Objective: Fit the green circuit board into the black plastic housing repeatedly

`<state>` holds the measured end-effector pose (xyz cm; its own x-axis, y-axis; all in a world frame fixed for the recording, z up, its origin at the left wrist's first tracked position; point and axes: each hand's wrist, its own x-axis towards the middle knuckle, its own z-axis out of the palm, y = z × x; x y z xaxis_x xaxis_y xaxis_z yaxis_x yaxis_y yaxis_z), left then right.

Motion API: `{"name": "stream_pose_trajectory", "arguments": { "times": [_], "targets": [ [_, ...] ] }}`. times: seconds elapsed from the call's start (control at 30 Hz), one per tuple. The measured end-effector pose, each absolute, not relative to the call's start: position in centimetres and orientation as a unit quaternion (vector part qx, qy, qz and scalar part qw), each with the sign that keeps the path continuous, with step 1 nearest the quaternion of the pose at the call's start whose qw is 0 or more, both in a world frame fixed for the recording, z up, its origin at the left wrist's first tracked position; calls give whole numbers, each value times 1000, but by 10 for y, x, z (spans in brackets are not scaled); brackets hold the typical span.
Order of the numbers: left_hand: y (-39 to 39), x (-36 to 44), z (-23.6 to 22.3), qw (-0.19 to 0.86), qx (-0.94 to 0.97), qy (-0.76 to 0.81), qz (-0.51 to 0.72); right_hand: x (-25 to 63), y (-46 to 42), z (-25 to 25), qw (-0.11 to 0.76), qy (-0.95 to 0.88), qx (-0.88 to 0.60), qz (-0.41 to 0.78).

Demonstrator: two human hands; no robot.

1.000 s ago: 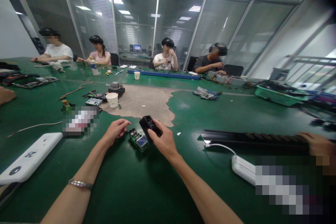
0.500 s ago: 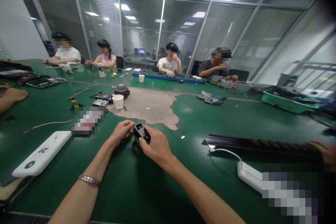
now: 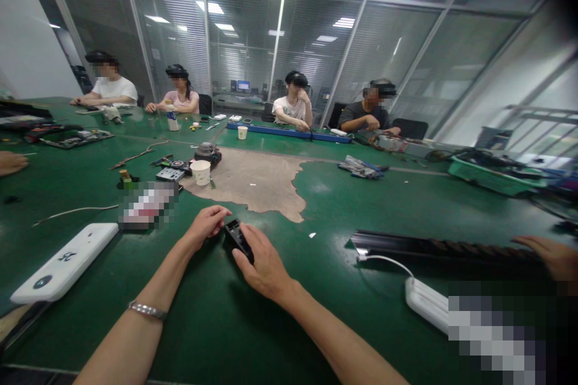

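My right hand (image 3: 264,258) grips a small black boxy device (image 3: 235,238), thumb along its near side and fingers over the far side. The device is low over the green table (image 3: 289,325) or resting on it; I cannot tell which. Slots or openings show on its top face. Just to its left is my left hand (image 3: 208,224), fingers curled and pinched together close to the device's far end. Whatever those fingertips hold, if anything, is too small to make out.
Ahead lies a ragged brown sheet (image 3: 262,183) with a paper cup (image 3: 201,172) at its left edge. A white power bank (image 3: 67,261) is at left. A long black strip (image 3: 433,249) lies at right, near another person's hand (image 3: 548,255). Several people sit across the table.
My right hand has turned the black device and lowered it slightly, and now covers more of its top. My left hand stays pinched beside it. The other person's hand at left has drawn back.
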<state>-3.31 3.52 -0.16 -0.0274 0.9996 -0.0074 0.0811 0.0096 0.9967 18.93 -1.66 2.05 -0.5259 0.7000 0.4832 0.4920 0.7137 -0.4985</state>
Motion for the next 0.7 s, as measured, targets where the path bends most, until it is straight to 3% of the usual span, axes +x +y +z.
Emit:
{"name": "stream_pose_trajectory", "arguments": {
  "times": [0.27,0.43,0.57,0.7],
  "targets": [
    [35,-32,-1,469,517,529,482,191,-14,11,393,-844,-302,203],
    [34,-31,1,475,512,524,489,190,-16,28,471,-808,-292,200],
    [32,-31,3,474,511,526,488,197,-7,36,524,-756,-340,195],
    [32,-31,5,473,506,535,485,207,11,20,507,-723,-415,222]
  ]
}}
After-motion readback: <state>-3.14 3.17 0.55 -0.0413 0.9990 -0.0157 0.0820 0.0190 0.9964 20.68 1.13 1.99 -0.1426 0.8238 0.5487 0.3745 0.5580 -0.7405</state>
